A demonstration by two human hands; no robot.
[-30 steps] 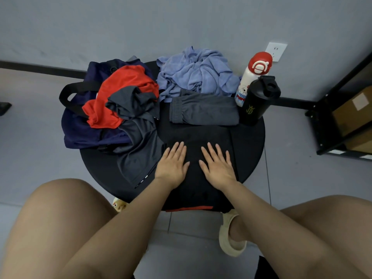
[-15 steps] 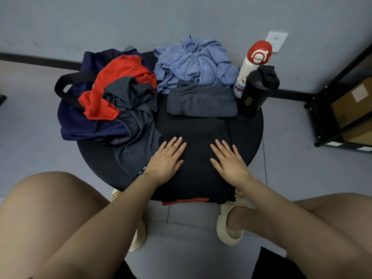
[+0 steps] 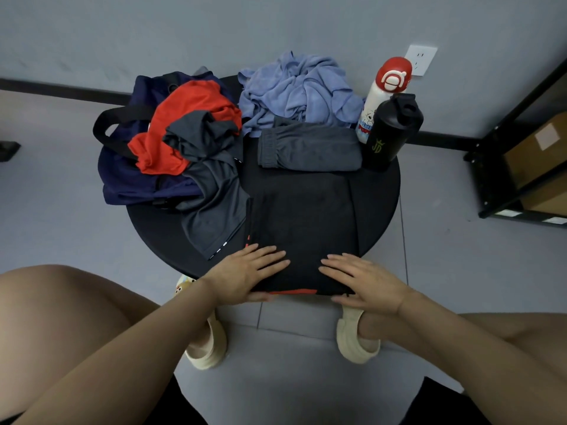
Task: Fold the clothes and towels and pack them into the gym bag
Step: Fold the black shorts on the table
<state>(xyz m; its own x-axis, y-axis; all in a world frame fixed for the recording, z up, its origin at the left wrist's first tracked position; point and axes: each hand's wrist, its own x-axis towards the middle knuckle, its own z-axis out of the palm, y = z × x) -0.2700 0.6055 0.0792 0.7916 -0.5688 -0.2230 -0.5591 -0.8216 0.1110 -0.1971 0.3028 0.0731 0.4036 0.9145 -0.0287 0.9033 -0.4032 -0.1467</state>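
Lying under both hands [image 3: 306, 277]: black garment [image 3: 302, 216].

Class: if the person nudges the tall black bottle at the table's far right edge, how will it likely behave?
The black bottle stands tall and narrow, so it probably tips rather than slides. It is close to the table rim, so it might fall off. Its round body would likely roll.

Looks like a plain room in a home or maybe some office/storage spot, honestly can't tell which. Small round black table [image 3: 380, 191] on a grey tiled floor [image 3: 61, 210], bare grey wall [image 3: 184, 32] right behind the table with a socket [image 3: 421, 60], and a black metal shelf [image 3: 503, 148] holding cardboard boxes [image 3: 540, 154] off to the table's right.
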